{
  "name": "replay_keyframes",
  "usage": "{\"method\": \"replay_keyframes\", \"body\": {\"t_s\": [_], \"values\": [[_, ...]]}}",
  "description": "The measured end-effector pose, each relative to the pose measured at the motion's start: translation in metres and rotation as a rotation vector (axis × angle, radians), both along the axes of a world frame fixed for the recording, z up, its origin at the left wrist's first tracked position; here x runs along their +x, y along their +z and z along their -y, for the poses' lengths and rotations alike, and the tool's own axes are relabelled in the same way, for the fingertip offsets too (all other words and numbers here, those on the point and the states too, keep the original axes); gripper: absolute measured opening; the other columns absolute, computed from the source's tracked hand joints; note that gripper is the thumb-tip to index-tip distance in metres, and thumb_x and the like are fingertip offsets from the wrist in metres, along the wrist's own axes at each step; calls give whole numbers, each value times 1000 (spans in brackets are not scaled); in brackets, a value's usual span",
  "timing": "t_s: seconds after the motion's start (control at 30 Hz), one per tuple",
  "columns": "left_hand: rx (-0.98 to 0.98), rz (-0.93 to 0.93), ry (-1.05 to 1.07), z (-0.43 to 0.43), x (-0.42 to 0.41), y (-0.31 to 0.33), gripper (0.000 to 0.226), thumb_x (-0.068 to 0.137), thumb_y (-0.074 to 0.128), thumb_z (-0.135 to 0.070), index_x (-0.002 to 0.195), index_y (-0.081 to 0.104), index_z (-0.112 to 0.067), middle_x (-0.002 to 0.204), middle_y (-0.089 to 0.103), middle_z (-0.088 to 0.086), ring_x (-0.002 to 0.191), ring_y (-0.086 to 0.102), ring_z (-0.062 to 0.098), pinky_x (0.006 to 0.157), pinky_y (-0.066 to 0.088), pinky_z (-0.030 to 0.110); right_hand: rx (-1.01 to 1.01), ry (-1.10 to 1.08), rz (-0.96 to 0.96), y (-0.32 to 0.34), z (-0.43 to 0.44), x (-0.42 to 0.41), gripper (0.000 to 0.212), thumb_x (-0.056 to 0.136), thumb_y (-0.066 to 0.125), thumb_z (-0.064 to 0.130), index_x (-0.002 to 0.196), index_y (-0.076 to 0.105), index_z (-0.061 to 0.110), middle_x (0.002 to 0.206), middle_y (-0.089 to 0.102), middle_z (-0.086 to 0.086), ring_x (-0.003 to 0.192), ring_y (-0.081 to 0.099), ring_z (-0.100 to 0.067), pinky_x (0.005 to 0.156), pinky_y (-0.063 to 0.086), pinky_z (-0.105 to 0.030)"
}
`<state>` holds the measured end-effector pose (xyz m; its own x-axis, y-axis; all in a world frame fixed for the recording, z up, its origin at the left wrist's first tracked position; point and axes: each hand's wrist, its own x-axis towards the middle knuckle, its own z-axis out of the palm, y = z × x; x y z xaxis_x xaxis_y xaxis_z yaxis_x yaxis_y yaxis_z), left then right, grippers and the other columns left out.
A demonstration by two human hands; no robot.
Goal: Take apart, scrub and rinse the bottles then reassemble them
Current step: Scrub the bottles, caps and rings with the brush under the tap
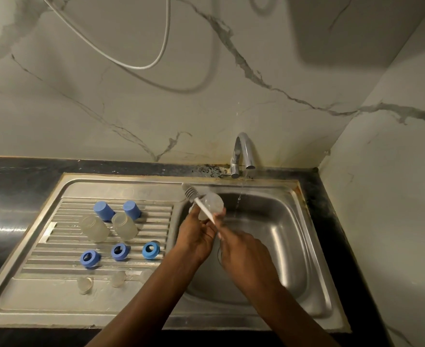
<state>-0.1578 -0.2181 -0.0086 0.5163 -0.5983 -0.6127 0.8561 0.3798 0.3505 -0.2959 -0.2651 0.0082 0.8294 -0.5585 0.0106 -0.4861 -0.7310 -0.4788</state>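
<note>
Over the left edge of the sink basin (289, 236), my left hand (196, 234) grips a clear bottle body (215, 202). My right hand (241, 249) pinches the white handle of a bottle brush (201, 204), whose grey bristle head sticks out past the bottle toward the back left. On the ribbed drainboard (56, 249) stand two blue caps (103, 210), two clear bottle bodies (95, 227) and three blue collar rings (120, 251). Clear teats (85, 284) lie along the drainboard's front.
A chrome tap (242, 154) at the back of the sink runs a thin stream of water into the basin. Dark countertop (8, 196) surrounds the steel sink. A marble wall stands behind and to the right. A white hose hangs on the wall above.
</note>
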Motion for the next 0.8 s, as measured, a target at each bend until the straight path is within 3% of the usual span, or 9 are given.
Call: {"method": "replay_keyframes", "body": {"t_s": [0.07,0.23,0.37,0.43,0.6,0.8], "values": [[-12,-5,4,5,7,0,48,105,60,-26,146,56,0,133,67,30,106,74,37,80,66,36,3,-2,9,-2,-10,-5,59,111,36,37,163,10,51,101,67,1,87,68,-20,74,55,-37],[-45,-50,60,-1,17,3,50,108,58,-32,145,50,0,130,68,32,110,75,39,88,64,45,39,-60,42,-4,-3,-22,60,112,35,39,162,7,54,97,64,2,84,66,-17,74,56,-37],[-18,-54,127,-9,30,1,51,106,61,-32,144,51,0,119,74,30,104,77,37,91,62,47,98,-63,81,-12,-7,-35,56,109,32,46,150,2,69,93,64,9,79,65,-12,71,56,-35],[-3,-54,109,-12,31,-1,52,106,61,-33,146,51,0,121,73,30,111,76,37,93,61,46,110,-56,105,-18,-10,-38,55,106,29,50,145,1,77,97,66,11,82,67,-12,72,58,-35],[-49,-78,64,-15,19,6,49,108,58,-32,142,53,3,121,72,33,113,74,40,89,61,46,127,-110,81,-13,-2,-21,58,110,40,39,159,14,56,81,60,10,73,63,-10,66,52,-31],[-96,-86,15,-13,14,15,49,108,57,-32,141,49,3,124,70,35,116,72,39,91,62,45,154,-118,127,0,10,-3,57,110,46,35,158,23,54,66,52,11,58,56,-7,55,42,-25]]}}
